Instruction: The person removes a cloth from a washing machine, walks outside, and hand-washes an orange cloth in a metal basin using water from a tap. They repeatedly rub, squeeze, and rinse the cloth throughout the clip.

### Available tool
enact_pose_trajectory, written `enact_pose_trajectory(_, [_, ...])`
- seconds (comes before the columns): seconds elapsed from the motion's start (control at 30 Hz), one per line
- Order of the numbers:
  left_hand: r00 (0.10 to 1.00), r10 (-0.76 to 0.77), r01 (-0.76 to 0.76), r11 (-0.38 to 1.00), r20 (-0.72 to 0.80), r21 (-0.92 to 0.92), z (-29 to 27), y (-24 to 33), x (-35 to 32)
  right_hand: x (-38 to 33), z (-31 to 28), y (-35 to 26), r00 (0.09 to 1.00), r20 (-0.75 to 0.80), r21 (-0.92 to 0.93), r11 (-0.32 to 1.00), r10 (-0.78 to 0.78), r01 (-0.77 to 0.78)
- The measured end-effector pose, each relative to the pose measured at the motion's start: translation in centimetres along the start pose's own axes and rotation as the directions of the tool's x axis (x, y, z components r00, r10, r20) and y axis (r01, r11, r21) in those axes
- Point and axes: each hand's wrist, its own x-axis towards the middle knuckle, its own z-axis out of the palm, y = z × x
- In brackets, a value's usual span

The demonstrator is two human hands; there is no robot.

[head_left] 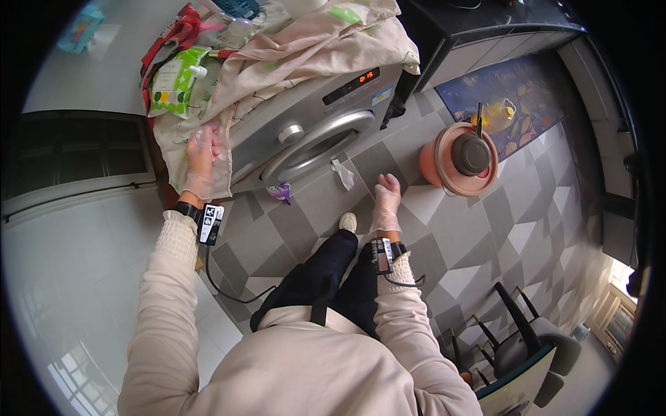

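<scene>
My left hand [202, 158], in a clear plastic glove, is at the hanging side of a pale pink cloth cover [270, 76]. Its fingers are curled and look closed on the fabric; the fingertips are partly hidden. The cover drapes over the top of a grey front-loading washing machine [257, 142], whose display is lit and whose round door [320, 145] looks shut. Lower and to the right, my right hand [387, 202], gloved the same way, hangs over the floor with curled fingers and nothing visible in them.
A green-white wipes pack [173, 83] and a red cloth [170, 41] lie on the cover. On the tiled floor are a purple wrapper [280, 193], white tissue [342, 173], a pink lidded bucket [437, 159] and, on a blue mat [534, 87], a yellow oil bottle [496, 116]. Chairs [513, 347] stand lower right.
</scene>
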Motion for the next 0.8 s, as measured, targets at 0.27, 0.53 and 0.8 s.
enact_pose_trajectory(0.27, [1.000, 0.025, -0.024, 0.999, 0.017, -0.039, 0.2, 0.1, -0.2, 2.1, -8.7, 2.2, 0.998, 0.010, -0.054, 0.997, 0.061, -0.060])
enact_pose_trajectory(0.53, [0.973, 0.230, -0.230, 0.973, -0.011, 0.003, 4.8, 0.0, -5.9, 0.6, -12.6, 3.1, 0.979, 0.051, -0.108, 0.976, 0.195, -0.189])
enact_pose_trajectory(0.8, [0.918, -0.250, 0.272, 0.962, 0.308, -0.031, 13.9, -9.2, -13.9, 3.8, -10.9, 5.0, 0.915, 0.303, -0.134, 0.962, 0.268, -0.238])
